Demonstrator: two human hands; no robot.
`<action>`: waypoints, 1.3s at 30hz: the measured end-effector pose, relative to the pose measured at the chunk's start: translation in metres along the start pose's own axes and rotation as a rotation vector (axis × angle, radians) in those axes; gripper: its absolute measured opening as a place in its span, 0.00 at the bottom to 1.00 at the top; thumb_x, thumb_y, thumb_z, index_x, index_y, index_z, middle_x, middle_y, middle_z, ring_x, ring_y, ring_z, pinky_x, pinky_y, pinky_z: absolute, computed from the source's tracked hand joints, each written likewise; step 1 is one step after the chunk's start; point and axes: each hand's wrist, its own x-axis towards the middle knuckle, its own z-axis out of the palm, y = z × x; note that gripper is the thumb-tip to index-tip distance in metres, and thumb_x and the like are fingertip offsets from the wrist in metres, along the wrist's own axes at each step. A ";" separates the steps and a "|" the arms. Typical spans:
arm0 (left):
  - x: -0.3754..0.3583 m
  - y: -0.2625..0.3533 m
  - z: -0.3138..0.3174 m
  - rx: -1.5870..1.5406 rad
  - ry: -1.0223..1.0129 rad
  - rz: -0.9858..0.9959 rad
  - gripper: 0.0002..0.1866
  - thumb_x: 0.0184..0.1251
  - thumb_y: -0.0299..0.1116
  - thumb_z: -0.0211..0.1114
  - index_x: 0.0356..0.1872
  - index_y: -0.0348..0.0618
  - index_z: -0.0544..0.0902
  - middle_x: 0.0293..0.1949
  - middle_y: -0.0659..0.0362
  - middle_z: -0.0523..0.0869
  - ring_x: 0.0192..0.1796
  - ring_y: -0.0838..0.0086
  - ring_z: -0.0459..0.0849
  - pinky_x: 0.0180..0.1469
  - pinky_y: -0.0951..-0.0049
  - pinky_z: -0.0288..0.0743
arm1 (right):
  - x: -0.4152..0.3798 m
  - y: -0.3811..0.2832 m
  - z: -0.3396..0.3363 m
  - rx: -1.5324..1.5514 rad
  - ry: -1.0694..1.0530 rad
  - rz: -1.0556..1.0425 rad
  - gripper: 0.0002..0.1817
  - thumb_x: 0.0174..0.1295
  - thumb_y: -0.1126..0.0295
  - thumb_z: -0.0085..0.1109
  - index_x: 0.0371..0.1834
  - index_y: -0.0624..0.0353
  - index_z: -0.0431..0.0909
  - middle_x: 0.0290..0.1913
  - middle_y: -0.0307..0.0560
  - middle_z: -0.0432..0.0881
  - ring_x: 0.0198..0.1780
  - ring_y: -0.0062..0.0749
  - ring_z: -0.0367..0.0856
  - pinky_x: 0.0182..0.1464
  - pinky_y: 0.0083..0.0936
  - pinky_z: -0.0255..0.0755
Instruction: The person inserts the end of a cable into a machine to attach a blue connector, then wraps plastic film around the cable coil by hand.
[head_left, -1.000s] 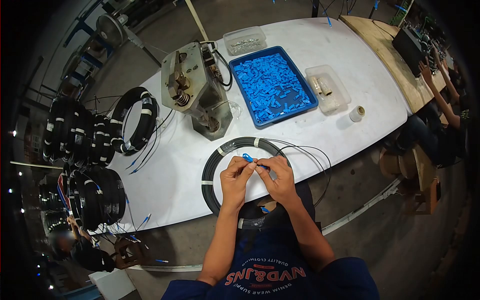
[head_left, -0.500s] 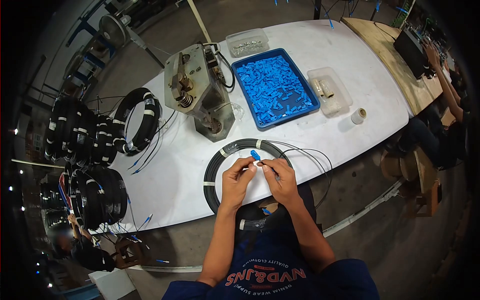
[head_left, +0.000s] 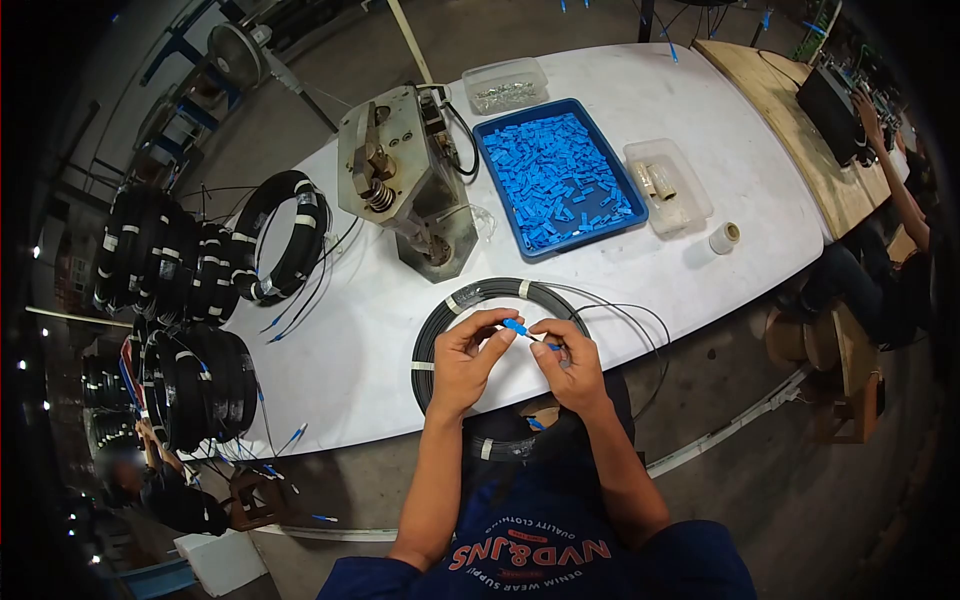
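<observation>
Between thumb and fingers, my left hand (head_left: 468, 362) pinches a small blue connector (head_left: 515, 327). Close beside it, my right hand (head_left: 568, 365) grips the thin black cable (head_left: 537, 340) that runs into the connector; a bit of blue shows at its fingers. Both hands are over a coil of black cable (head_left: 424, 340), bound with white tape, that lies partly on the table edge. Loose loops of the cable stretch to the right of the coil. Beyond the coil stands a blue tray (head_left: 585, 240) full of small blue parts.
A metal press (head_left: 400, 170) stands on the white table (head_left: 330, 380). Clear boxes (head_left: 505, 85) (head_left: 690, 190) and a small roll (head_left: 724, 237) lie around the tray. Black cable coils (head_left: 280, 238) hang at the left. Other people sit at far right and lower left.
The blue connector has tilted from near upright towards the left hand, which now pinches it. My right hand has moved slightly right and down, and more cable shows between the hands.
</observation>
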 end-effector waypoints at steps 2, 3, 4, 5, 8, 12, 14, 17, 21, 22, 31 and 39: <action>-0.001 -0.003 -0.001 0.000 -0.017 0.088 0.12 0.65 0.21 0.68 0.50 0.35 0.84 0.49 0.53 0.86 0.53 0.72 0.82 0.60 0.71 0.74 | 0.001 0.000 -0.001 0.002 0.022 -0.042 0.07 0.62 0.72 0.66 0.41 0.61 0.84 0.27 0.40 0.80 0.29 0.26 0.72 0.36 0.25 0.66; -0.002 -0.003 -0.001 0.001 -0.015 0.086 0.12 0.65 0.21 0.68 0.50 0.35 0.84 0.49 0.53 0.86 0.53 0.72 0.82 0.60 0.71 0.74 | 0.002 0.000 -0.003 0.003 0.021 -0.040 0.07 0.62 0.72 0.66 0.41 0.61 0.84 0.27 0.40 0.80 0.29 0.26 0.72 0.36 0.25 0.66; -0.002 -0.003 -0.001 0.028 -0.014 0.147 0.12 0.65 0.20 0.68 0.48 0.35 0.85 0.48 0.54 0.86 0.54 0.71 0.82 0.60 0.70 0.74 | 0.003 0.000 -0.005 -0.016 0.009 -0.091 0.07 0.60 0.73 0.68 0.40 0.60 0.84 0.26 0.40 0.80 0.28 0.25 0.71 0.35 0.25 0.65; -0.002 -0.002 0.000 0.054 -0.014 0.208 0.11 0.64 0.20 0.69 0.47 0.35 0.85 0.47 0.54 0.86 0.54 0.71 0.82 0.61 0.69 0.74 | 0.004 0.000 -0.007 -0.035 -0.004 -0.143 0.08 0.58 0.73 0.70 0.40 0.60 0.85 0.26 0.39 0.80 0.27 0.24 0.71 0.35 0.24 0.64; -0.004 -0.002 -0.001 0.100 0.019 0.210 0.09 0.64 0.21 0.69 0.45 0.36 0.85 0.47 0.54 0.85 0.53 0.71 0.82 0.59 0.70 0.73 | 0.004 -0.006 -0.005 -0.043 0.061 -0.150 0.08 0.56 0.74 0.71 0.39 0.59 0.86 0.25 0.38 0.79 0.27 0.23 0.70 0.35 0.22 0.63; -0.003 -0.002 -0.005 0.243 0.030 0.165 0.09 0.63 0.23 0.70 0.44 0.36 0.85 0.45 0.56 0.86 0.49 0.73 0.81 0.55 0.73 0.73 | 0.007 -0.006 -0.004 -0.099 0.118 -0.173 0.07 0.56 0.75 0.71 0.38 0.59 0.87 0.24 0.37 0.77 0.26 0.23 0.69 0.36 0.23 0.62; -0.001 0.000 -0.005 0.376 0.022 0.154 0.10 0.63 0.25 0.72 0.44 0.37 0.86 0.43 0.57 0.86 0.47 0.76 0.81 0.51 0.76 0.72 | 0.005 -0.002 -0.004 -0.108 0.131 -0.112 0.07 0.55 0.75 0.72 0.37 0.59 0.88 0.22 0.37 0.76 0.26 0.22 0.69 0.36 0.23 0.61; -0.001 0.004 -0.002 0.398 0.042 0.149 0.09 0.63 0.27 0.72 0.43 0.38 0.86 0.41 0.58 0.87 0.46 0.77 0.81 0.50 0.76 0.71 | 0.004 -0.003 -0.006 -0.144 0.107 -0.087 0.07 0.55 0.75 0.72 0.37 0.59 0.88 0.22 0.36 0.75 0.26 0.22 0.68 0.35 0.23 0.61; 0.000 0.003 -0.002 0.352 0.017 0.147 0.09 0.62 0.27 0.72 0.43 0.38 0.86 0.42 0.58 0.87 0.45 0.77 0.81 0.50 0.75 0.71 | 0.001 -0.003 -0.005 -0.098 0.111 -0.072 0.06 0.56 0.74 0.72 0.37 0.59 0.88 0.21 0.36 0.74 0.26 0.22 0.68 0.35 0.22 0.61; 0.000 0.004 -0.001 0.350 0.006 0.138 0.09 0.62 0.27 0.72 0.42 0.38 0.87 0.42 0.58 0.87 0.44 0.77 0.81 0.49 0.75 0.71 | 0.001 -0.003 -0.005 -0.088 0.116 -0.068 0.06 0.56 0.74 0.72 0.36 0.59 0.88 0.21 0.36 0.73 0.26 0.22 0.67 0.35 0.22 0.61; -0.001 0.012 0.001 0.396 -0.021 0.094 0.08 0.62 0.29 0.73 0.41 0.39 0.88 0.39 0.58 0.89 0.42 0.75 0.82 0.46 0.75 0.71 | 0.002 -0.006 -0.004 -0.087 0.145 -0.057 0.06 0.57 0.73 0.72 0.36 0.60 0.88 0.21 0.36 0.71 0.27 0.22 0.66 0.39 0.23 0.60; -0.003 0.005 0.004 0.343 0.034 0.137 0.08 0.62 0.27 0.73 0.41 0.38 0.88 0.39 0.58 0.89 0.42 0.76 0.81 0.45 0.76 0.71 | 0.004 -0.012 -0.008 -0.149 0.103 -0.154 0.05 0.59 0.73 0.70 0.36 0.59 0.88 0.23 0.36 0.74 0.27 0.22 0.66 0.40 0.23 0.60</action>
